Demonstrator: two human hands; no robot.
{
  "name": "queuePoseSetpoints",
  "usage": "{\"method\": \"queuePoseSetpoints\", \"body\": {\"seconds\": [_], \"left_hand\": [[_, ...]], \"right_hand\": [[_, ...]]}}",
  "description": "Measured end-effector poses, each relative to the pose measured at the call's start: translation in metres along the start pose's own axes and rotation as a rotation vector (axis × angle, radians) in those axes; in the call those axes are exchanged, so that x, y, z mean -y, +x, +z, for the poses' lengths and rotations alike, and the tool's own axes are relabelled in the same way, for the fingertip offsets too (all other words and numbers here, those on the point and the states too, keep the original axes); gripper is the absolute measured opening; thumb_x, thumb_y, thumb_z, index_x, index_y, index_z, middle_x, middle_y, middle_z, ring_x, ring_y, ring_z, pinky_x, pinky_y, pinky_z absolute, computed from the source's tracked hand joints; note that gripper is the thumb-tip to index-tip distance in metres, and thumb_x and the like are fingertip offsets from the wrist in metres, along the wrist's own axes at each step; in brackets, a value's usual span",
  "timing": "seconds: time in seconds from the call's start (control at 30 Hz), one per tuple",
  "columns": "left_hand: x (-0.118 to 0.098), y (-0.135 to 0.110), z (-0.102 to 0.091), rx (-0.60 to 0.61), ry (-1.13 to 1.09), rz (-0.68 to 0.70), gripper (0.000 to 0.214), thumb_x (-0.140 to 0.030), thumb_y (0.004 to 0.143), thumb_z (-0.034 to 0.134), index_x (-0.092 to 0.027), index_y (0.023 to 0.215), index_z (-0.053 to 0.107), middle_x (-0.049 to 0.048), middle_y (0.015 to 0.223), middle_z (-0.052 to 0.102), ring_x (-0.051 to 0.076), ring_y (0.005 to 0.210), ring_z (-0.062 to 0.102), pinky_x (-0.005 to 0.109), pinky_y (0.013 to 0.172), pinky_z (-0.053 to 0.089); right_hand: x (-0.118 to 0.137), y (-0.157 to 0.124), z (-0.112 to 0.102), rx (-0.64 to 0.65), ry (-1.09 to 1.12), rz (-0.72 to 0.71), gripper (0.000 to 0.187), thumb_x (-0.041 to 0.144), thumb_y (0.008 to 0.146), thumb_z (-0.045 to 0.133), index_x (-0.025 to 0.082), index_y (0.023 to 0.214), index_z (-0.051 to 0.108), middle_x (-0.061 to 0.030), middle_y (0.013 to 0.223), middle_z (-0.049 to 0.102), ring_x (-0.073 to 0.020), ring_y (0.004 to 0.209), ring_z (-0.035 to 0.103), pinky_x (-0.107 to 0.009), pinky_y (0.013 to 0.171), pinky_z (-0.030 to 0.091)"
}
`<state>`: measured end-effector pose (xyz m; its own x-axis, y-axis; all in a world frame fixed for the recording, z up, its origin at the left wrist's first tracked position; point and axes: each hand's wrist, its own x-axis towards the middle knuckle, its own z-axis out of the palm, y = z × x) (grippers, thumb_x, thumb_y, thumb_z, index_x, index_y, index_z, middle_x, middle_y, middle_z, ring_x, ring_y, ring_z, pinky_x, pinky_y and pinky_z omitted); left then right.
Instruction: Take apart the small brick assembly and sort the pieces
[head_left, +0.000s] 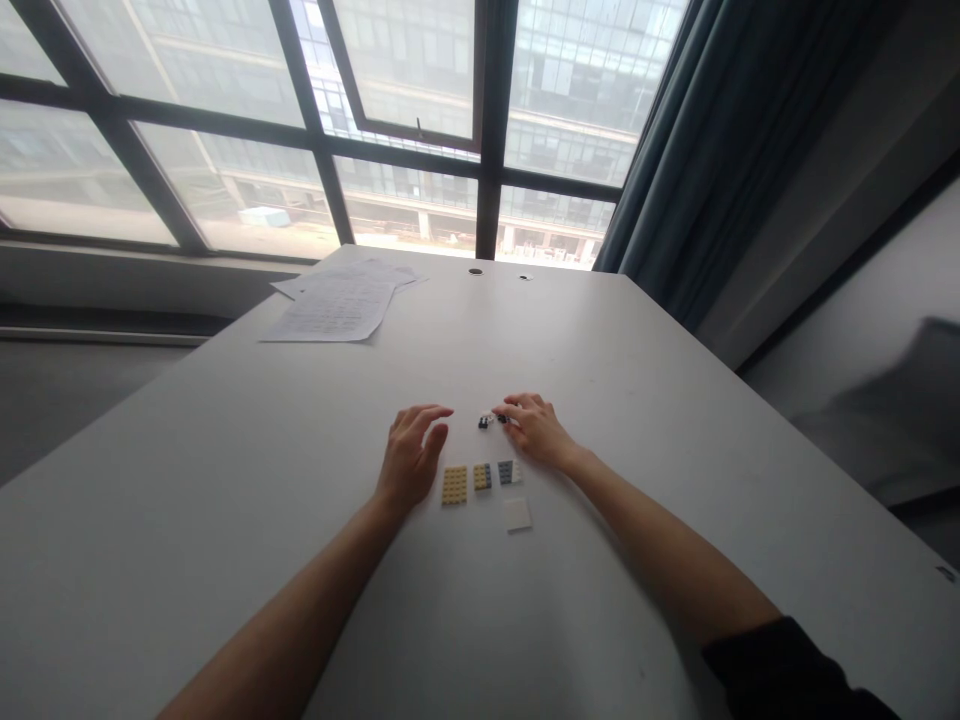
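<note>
My left hand rests on the table with thumb and fingers apart, holding nothing. Just right of it lies a tan studded building-brick plate. Beside that are a smaller tan and blue-grey brick piece and a dark grey and white one. Nearer to me lies a flat white square. The fingertips of my right hand close around a small black brick, partly hidden by them. To its left sits a small black and white brick piece, touched by neither hand.
Printed papers lie at the table's far left, overlapping each other. Two small round holes, one of them this dark one, sit near the far edge of the white table. Windows stand behind, with a dark curtain at right.
</note>
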<state>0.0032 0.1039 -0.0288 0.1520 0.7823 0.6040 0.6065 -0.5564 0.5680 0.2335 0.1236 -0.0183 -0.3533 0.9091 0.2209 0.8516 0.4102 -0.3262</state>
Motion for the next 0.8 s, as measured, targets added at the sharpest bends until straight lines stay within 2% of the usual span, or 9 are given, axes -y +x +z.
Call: {"method": "queuePoseSetpoints", "body": {"seconds": [0.17, 0.33, 0.43, 0.53, 0.67, 0.8], "left_hand": [[-0.001, 0.0, -0.001, 0.0, 0.012, 0.002, 0.044, -0.05, 0.095, 0.032, -0.02, 0.101, 0.063, 0.0067, 0.104, 0.063, 0.022, 0.103, 0.053, 0.039, 0.093, 0.041], [-0.001, 0.0, -0.001, 0.002, 0.012, -0.001, 0.045, -0.051, 0.095, 0.031, -0.02, 0.099, 0.064, 0.0072, 0.103, 0.063, 0.023, 0.101, 0.053, 0.039, 0.091, 0.041], [-0.001, 0.001, -0.001, 0.002, 0.017, -0.007, 0.047, -0.052, 0.094, 0.031, -0.02, 0.099, 0.064, 0.0074, 0.103, 0.064, 0.023, 0.101, 0.054, 0.039, 0.091, 0.041], [-0.001, 0.001, 0.0, -0.002, 0.015, 0.001, 0.046, -0.051, 0.094, 0.032, -0.02, 0.097, 0.065, 0.0072, 0.102, 0.064, 0.022, 0.101, 0.054, 0.039, 0.091, 0.041], [-0.001, 0.001, 0.0, -0.007, 0.007, 0.012, 0.043, -0.049, 0.095, 0.033, -0.02, 0.094, 0.065, 0.007, 0.101, 0.064, 0.022, 0.1, 0.054, 0.038, 0.09, 0.041], [0.0, 0.001, 0.0, 0.0, 0.012, 0.006, 0.043, -0.048, 0.095, 0.033, -0.02, 0.094, 0.065, 0.0073, 0.101, 0.065, 0.022, 0.1, 0.054, 0.038, 0.09, 0.042]], "right_hand": [[0.009, -0.003, 0.003, 0.045, 0.007, -0.1, 0.037, 0.019, 0.088, 0.05, 0.035, 0.12, 0.06, -0.0042, 0.129, 0.052, -0.0234, 0.122, 0.038, -0.045, 0.1, 0.032], [0.01, -0.001, 0.002, 0.035, 0.005, -0.062, 0.037, 0.019, 0.089, 0.051, 0.034, 0.121, 0.059, -0.0042, 0.129, 0.052, -0.0229, 0.123, 0.038, -0.043, 0.1, 0.031], [0.008, 0.0, 0.002, 0.041, -0.041, -0.086, 0.033, 0.023, 0.09, 0.05, 0.034, 0.119, 0.061, -0.0044, 0.128, 0.053, -0.0229, 0.122, 0.038, -0.043, 0.101, 0.03], [0.004, 0.0, 0.004, -0.003, -0.071, -0.074, 0.03, 0.027, 0.093, 0.048, 0.031, 0.118, 0.063, -0.006, 0.127, 0.054, -0.0232, 0.121, 0.039, -0.043, 0.1, 0.03], [-0.005, -0.004, 0.004, -0.046, -0.058, -0.047, 0.027, 0.025, 0.089, 0.053, 0.027, 0.113, 0.065, -0.0072, 0.125, 0.055, -0.0237, 0.119, 0.042, -0.043, 0.1, 0.031], [-0.016, -0.01, -0.001, -0.08, -0.003, -0.005, 0.028, 0.022, 0.086, 0.057, 0.027, 0.112, 0.065, -0.0066, 0.125, 0.056, -0.0239, 0.12, 0.043, -0.044, 0.1, 0.032]]}}
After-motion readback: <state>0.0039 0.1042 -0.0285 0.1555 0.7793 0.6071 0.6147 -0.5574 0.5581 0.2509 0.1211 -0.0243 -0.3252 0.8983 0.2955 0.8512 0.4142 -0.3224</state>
